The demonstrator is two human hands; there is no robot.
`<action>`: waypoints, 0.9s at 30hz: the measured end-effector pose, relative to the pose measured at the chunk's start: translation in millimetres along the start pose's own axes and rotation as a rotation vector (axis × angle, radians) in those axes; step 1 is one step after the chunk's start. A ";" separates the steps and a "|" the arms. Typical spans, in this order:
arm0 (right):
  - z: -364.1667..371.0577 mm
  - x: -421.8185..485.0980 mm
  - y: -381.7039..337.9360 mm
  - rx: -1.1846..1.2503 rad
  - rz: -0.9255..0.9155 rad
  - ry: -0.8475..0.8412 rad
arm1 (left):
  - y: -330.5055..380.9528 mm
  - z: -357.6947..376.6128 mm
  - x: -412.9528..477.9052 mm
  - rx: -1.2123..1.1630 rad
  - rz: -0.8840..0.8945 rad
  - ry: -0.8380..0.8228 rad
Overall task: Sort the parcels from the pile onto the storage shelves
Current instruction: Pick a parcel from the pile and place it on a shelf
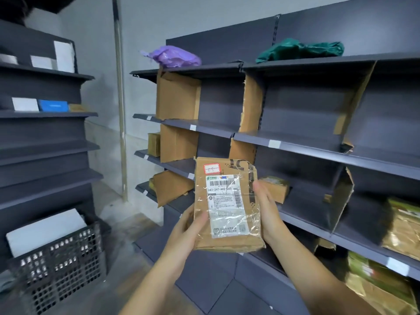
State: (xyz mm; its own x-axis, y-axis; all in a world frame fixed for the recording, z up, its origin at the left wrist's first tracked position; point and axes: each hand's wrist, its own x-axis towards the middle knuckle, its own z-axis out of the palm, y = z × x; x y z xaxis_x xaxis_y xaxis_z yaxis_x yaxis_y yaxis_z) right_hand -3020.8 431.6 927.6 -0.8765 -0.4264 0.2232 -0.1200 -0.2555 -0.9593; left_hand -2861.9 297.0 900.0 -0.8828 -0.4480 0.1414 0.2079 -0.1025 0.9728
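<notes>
I hold a flat brown cardboard parcel upright in front of me, its white shipping label and a red-edged sticker facing me. My left hand grips its lower left edge, thumb on the front. My right hand grips its right edge with the fingers behind. Behind it stand the dark grey storage shelves, split into bays by cardboard dividers. A small brown box lies on the shelf just right of the parcel.
A purple bag and a green bag lie on the top shelf. Gold-green packets fill the lower right bays. A second shelf unit at left carries small boxes. A black plastic crate with a white parcel sits on the floor.
</notes>
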 end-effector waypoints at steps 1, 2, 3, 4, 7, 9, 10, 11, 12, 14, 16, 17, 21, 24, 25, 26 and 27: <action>12.6 10.0 5.1 0.000 0.003 -0.004 | 0.8 -11.0 7.1 0.018 0.008 0.013; 24.3 20.6 10.6 0.003 0.007 -0.006 | 1.4 -22.3 15.2 0.034 0.014 0.022; 35.2 32.4 17.2 0.010 0.010 -0.010 | 2.7 -33.3 23.7 0.045 0.018 0.030; 46.2 44.6 22.9 0.014 0.017 -0.016 | 3.0 -44.8 34.6 0.050 0.021 0.042; 74.2 87.5 42.0 0.045 0.002 -0.054 | -1.6 -78.6 75.1 0.087 0.057 0.060; 91.0 117.5 50.9 0.063 -0.008 -0.063 | -6.5 -98.4 105.2 0.129 0.086 0.048; 98.0 133.4 54.9 0.066 -0.018 -0.057 | -7.5 -106.6 121.0 0.144 0.097 0.034; 104.4 149.9 58.6 0.068 -0.036 -0.052 | -7.3 -113.0 137.1 0.155 0.114 0.009; 110.7 166.5 61.4 0.060 -0.052 -0.044 | -7.8 -120.4 154.5 0.170 0.129 -0.015; 123.4 201.0 65.8 0.045 -0.067 -0.040 | -8.4 -135.2 190.0 0.207 0.141 -0.068; 134.5 233.7 70.0 0.037 -0.079 -0.056 | -11.0 -150.0 225.3 0.246 0.140 -0.109; 139.9 248.7 71.3 0.022 -0.086 -0.068 | -13.5 -157.1 241.8 0.274 0.138 -0.116; 161.7 293.3 73.8 -0.007 -0.114 -0.127 | -22.0 -183.3 295.9 0.318 0.143 -0.106; 171.8 320.1 70.1 -0.045 -0.120 -0.135 | -17.1 -193.8 328.9 0.330 0.184 -0.080; 174.4 329.3 67.7 -0.057 -0.133 -0.127 | -13.2 -195.2 339.4 0.326 0.205 -0.071; 177.1 337.7 64.3 -0.068 -0.151 -0.119 | -9.2 -196.3 350.0 0.321 0.229 -0.073; 179.0 347.5 61.9 -0.078 -0.166 -0.108 | -5.6 -197.6 360.9 0.316 0.252 -0.080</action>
State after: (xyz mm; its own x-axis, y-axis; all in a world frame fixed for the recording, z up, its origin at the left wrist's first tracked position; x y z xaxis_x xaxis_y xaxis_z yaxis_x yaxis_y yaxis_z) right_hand -3249.4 112.2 976.7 -0.7874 -0.4756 0.3922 -0.2975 -0.2641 -0.9175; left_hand -3098.4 -39.6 909.4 -0.8533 -0.3530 0.3838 0.2929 0.2845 0.9128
